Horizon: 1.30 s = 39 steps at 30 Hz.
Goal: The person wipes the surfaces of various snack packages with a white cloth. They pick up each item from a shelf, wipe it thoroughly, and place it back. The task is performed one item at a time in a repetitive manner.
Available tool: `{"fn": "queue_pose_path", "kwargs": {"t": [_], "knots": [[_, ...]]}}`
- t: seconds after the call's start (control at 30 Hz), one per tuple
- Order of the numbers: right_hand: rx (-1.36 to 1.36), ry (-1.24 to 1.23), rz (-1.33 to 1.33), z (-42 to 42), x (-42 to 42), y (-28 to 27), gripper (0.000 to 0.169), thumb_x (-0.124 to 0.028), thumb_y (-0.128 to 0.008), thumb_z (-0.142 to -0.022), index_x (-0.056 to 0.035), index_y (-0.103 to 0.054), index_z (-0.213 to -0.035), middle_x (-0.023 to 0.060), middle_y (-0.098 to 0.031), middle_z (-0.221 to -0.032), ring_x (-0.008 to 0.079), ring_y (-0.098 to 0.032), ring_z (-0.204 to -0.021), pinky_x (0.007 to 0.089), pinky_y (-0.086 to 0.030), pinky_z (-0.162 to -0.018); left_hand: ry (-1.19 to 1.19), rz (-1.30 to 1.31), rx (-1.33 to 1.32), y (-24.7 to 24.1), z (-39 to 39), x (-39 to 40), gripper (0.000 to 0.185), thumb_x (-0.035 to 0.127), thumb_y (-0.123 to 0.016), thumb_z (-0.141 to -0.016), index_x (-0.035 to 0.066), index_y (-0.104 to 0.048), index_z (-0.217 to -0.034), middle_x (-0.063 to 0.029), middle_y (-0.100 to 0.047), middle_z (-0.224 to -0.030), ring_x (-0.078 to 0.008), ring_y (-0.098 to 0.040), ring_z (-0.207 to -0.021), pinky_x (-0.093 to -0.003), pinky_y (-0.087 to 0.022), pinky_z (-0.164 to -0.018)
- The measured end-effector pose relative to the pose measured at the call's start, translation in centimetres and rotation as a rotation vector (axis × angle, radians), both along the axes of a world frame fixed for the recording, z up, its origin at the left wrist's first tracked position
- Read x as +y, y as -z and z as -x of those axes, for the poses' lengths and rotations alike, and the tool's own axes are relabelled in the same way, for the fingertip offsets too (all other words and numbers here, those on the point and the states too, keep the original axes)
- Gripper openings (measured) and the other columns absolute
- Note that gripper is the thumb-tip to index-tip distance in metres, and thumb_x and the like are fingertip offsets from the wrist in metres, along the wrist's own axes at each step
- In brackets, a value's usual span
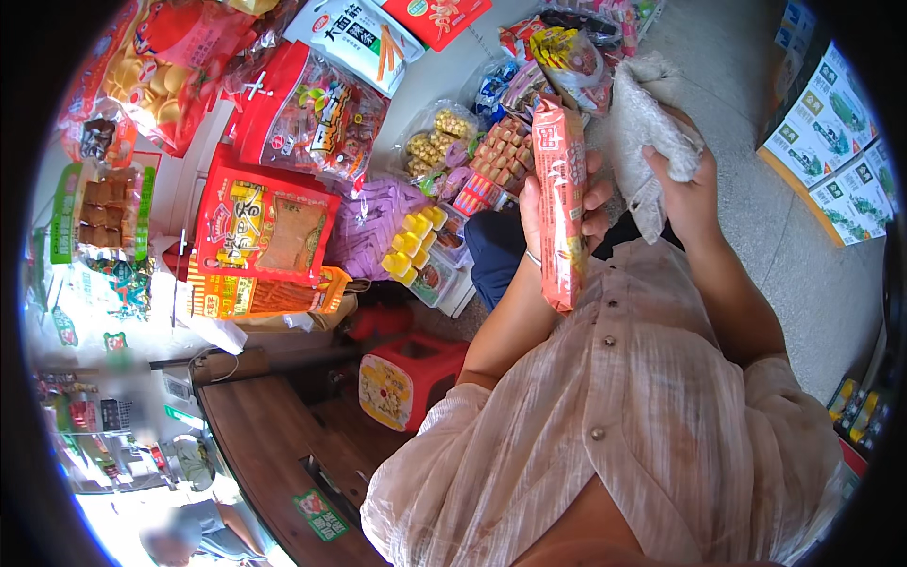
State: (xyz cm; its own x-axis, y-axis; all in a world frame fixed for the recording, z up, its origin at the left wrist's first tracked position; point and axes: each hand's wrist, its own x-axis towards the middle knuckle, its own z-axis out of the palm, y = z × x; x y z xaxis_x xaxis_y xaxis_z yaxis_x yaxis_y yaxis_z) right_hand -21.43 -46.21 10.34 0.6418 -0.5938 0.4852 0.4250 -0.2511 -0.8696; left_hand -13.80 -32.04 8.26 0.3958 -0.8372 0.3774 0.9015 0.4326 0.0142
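Note:
A long red snack packet (560,205) is upright in my left hand (533,212), with the fingers wrapped round it from behind. My right hand (684,186) grips a crumpled whitish cloth (648,142), held apart from the packet. Just beyond the packet lie bagged snacks: a bundle of small wrapped rolls (502,156), a clear bag of yellow puffed pieces (441,135) and blue-wrapped sweets (496,88). Nearer on the left are yellow jelly cups (411,244) beside a purple woven-patterned basket (372,220).
Hanging or displayed snack bags, among them a large red one (266,220), fill the left. A red plastic stool (425,375) stands by a brown wooden counter (283,453). Printed cartons (829,135) stand on the right of the grey floor (755,184). Another person (205,531) is at lower left.

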Motion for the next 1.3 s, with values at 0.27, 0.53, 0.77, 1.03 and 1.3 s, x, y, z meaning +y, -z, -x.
{"fn": "queue_pose_path", "kwargs": {"t": [0.27, 0.53, 0.77, 1.03, 1.3], "knots": [[-0.036, -0.110, 0.223, 0.0, 1.2, -2.0, 0.033, 0.004, -0.059, -0.077, 0.0003, -0.055, -0.110, 0.0096, -0.057, -0.108, 0.0179, -0.055, -0.102, 0.0284, -0.040, -0.089, -0.206, -0.101, -0.094, -1.0, 0.4, 1.3, 0.054, 0.039, -0.062, -0.080, 0.012, -0.046, -0.124, -0.0040, -0.048, -0.110, -0.0169, -0.046, -0.079, -0.0257, -0.046, -0.053], [-0.086, -0.378, 0.228, -3.3, 3.0, -2.6, 0.035, 0.004, -0.060, -0.075, 0.0009, -0.056, -0.109, 0.0106, -0.057, -0.107, 0.0184, -0.055, -0.101, 0.0302, -0.040, -0.089, -0.594, -0.284, -0.221, -1.6, 1.2, 5.3, 0.059, 0.036, -0.064, -0.078, 0.013, -0.038, -0.127, -0.0032, -0.050, -0.104, -0.0143, -0.046, -0.070, -0.0249, -0.040, -0.048], [-0.203, -0.636, 0.362, -5.6, 6.2, -5.1, 0.036, 0.001, -0.062, -0.074, 0.0020, -0.056, -0.109, 0.0123, -0.057, -0.108, 0.0209, -0.055, -0.103, 0.0310, -0.041, -0.088, -0.880, -0.319, -0.165, -0.9, 3.6, 8.6, 0.057, 0.038, -0.063, -0.078, 0.010, -0.045, -0.125, -0.0048, -0.051, -0.108, -0.0132, -0.042, -0.071, -0.0236, -0.038, -0.051], [-0.362, -1.017, 0.885, -5.8, 10.1, -6.0, 0.041, -0.016, -0.071, -0.068, -0.0131, -0.063, -0.108, 0.0121, -0.050, -0.122, 0.0278, -0.049, -0.111, 0.0383, -0.038, -0.092, -1.303, -0.654, 0.046, -0.7, 4.2, 11.4, 0.047, 0.024, -0.053, -0.090, 0.008, -0.036, -0.131, -0.0057, -0.052, -0.115, -0.0159, -0.056, -0.096, -0.0298, -0.048, -0.083], [-0.402, -1.295, 0.874, -3.3, 10.1, -4.3, 0.037, -0.022, -0.074, -0.063, -0.0138, -0.067, -0.098, 0.0167, -0.050, -0.121, 0.0349, -0.047, -0.110, 0.0452, -0.036, -0.093, -1.622, -0.717, 0.140, -0.1, 4.2, 14.0, 0.034, 0.039, -0.054, -0.087, 0.009, -0.054, -0.104, -0.0069, -0.059, -0.085, -0.0187, -0.058, -0.073, -0.0349, -0.051, -0.065]]}}
